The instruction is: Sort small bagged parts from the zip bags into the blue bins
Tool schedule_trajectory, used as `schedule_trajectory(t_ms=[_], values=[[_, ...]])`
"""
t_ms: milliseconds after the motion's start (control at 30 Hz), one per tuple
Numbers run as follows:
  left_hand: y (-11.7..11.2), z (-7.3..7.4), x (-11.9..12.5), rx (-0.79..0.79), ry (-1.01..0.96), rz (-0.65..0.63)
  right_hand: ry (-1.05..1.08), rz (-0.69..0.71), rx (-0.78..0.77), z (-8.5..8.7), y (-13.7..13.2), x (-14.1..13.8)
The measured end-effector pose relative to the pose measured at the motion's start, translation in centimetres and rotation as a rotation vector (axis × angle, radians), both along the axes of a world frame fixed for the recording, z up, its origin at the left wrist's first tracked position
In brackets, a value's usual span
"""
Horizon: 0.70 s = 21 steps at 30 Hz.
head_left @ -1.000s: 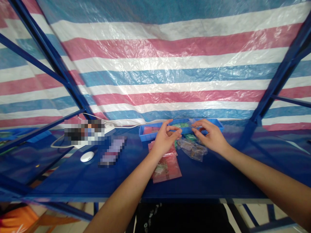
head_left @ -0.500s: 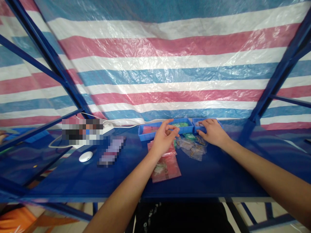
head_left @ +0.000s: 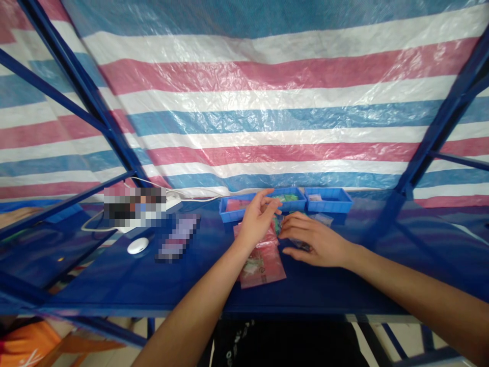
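My left hand (head_left: 262, 216) hovers over the top of the pink plastic bags (head_left: 263, 267), between them and the blue trays. Its fingers are curled toward the thumb; whatever lies between them is too small or hidden to name. To its right, my right hand (head_left: 319, 239) reaches palm down over the pile of small clear bags (head_left: 323, 219), fingers stretched out and thumb apart. Most of that pile is hidden beneath it. Behind the hands stand a blue tray with pink bags (head_left: 229, 216), a blue tray with green pieces (head_left: 294, 205) and a blue tray with a small pale packet (head_left: 334, 206).
On the blue table (head_left: 214, 285) to the left lie a white rounded case (head_left: 138, 245) and a blurred-out phone-like slab (head_left: 179, 237). Behind them is a white power strip (head_left: 153, 220) with cables. Blue metal posts (head_left: 424, 153) frame a striped sheet. Another person's orange clothing (head_left: 30, 344) shows lower left.
My right hand has come away from the right-hand tray, moving left and toward me onto the clear bags. The left hand has stayed nearly in place.
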<state>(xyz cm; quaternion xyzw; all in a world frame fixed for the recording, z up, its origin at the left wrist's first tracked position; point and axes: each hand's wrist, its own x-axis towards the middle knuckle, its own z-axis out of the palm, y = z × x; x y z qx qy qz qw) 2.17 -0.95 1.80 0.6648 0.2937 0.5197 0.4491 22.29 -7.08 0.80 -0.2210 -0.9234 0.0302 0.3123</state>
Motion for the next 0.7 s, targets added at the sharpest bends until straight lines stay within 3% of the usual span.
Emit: schedule_trajectory(t_ms=[167,433,600,700], values=[[-0.3,0.3,-0.1,0.025,0.025,0.016,-0.138,0.211,0.09,-0.2,-2.8,-3.0],[-0.3,0.1,-0.2,0.059,0.051,0.006,-0.239,0.185,0.141,-1.2,-2.8,-3.4],[-0.6,0.5,-0.2,0.028,0.018,-0.014,0.002,0.138,0.039,-0.9,-2.7,-2.5],[-0.7,1.1,-0.3,-0.09,-0.052,-0.156,0.209,0.011,-0.024,-0.7,-1.9,-1.3]])
